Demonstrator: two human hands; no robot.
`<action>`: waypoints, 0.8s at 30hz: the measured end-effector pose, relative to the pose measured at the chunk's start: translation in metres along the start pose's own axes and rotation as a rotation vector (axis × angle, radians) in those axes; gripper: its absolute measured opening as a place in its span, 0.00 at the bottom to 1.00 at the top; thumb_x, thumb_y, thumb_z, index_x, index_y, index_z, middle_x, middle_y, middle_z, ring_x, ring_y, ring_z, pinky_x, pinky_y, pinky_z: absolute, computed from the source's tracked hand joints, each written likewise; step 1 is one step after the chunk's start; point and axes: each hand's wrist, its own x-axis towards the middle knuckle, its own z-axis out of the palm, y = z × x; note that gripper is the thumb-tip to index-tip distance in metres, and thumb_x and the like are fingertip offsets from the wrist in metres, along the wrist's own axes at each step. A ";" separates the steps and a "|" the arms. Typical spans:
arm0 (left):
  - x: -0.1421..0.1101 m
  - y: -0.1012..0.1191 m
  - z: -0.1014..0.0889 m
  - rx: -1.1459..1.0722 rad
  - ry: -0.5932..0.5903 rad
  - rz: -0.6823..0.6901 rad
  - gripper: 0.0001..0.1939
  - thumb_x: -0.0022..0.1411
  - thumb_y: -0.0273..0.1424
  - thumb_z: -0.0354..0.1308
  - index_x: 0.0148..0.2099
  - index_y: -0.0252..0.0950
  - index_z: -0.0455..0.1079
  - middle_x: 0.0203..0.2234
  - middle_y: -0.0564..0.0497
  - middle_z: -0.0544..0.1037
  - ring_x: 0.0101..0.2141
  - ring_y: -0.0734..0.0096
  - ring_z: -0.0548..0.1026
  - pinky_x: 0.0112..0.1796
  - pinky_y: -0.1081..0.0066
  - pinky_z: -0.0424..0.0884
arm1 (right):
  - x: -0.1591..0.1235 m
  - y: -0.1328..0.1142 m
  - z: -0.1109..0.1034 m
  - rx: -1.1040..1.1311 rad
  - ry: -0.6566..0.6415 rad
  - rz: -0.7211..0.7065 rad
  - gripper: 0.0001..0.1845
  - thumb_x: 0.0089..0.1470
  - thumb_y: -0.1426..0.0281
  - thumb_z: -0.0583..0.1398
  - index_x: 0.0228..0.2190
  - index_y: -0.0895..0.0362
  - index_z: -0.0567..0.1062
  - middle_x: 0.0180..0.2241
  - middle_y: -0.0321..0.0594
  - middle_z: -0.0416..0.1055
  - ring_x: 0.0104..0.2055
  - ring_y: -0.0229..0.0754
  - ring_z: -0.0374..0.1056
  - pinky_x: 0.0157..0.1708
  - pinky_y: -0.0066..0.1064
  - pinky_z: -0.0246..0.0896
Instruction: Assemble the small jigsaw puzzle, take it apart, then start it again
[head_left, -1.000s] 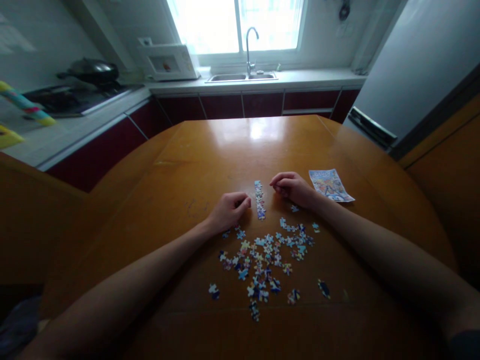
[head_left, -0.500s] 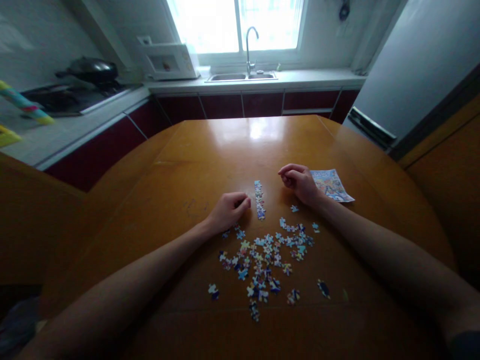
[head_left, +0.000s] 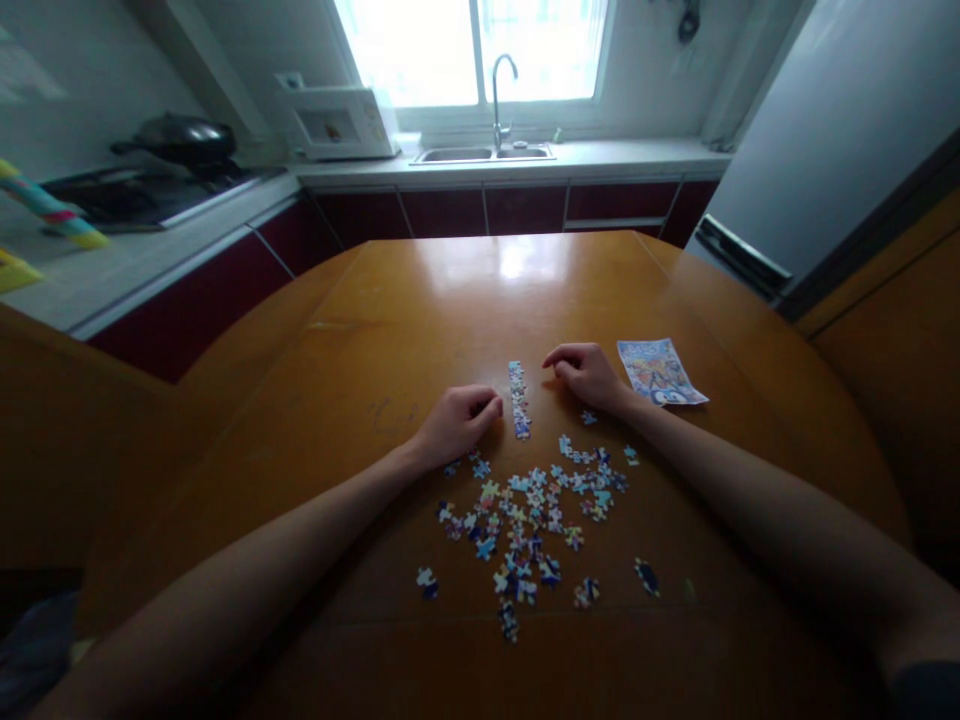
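Between my two hands a narrow strip of joined jigsaw pieces [head_left: 519, 400] lies on the table. My left hand [head_left: 459, 418] rests just left of it, fingers curled in a loose fist, with nothing visible in them. To the strip's right is my right hand [head_left: 589, 372], its index finger stretched toward the strip and the other fingers partly bent; no piece shows in it. Nearer to me spreads a pile of loose jigsaw pieces [head_left: 536, 505]. One single piece [head_left: 589, 417] lies just below my right hand. A printed picture sheet [head_left: 661, 370] lies right of that hand.
The wooden table [head_left: 420, 310] carries a few stray pieces at the near side, among them a dark one [head_left: 646, 577]. Beyond stand a counter with a sink [head_left: 457, 156], a microwave [head_left: 341, 122] and a stove with a black pan [head_left: 180, 138]. A fridge [head_left: 817, 140] is at right.
My right hand has moved left and slightly nearer to me, off the picture sheet's edge and closer to the strip. Its index finger now reaches out more. My left hand stays about where it was.
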 end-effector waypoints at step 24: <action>0.000 0.000 -0.001 0.028 -0.019 0.014 0.17 0.68 0.34 0.51 0.28 0.33 0.69 0.21 0.54 0.68 0.25 0.74 0.64 0.28 0.73 0.57 | 0.003 -0.002 -0.002 0.101 0.017 0.070 0.14 0.45 0.72 0.56 0.28 0.59 0.82 0.19 0.35 0.70 0.22 0.35 0.58 0.23 0.29 0.49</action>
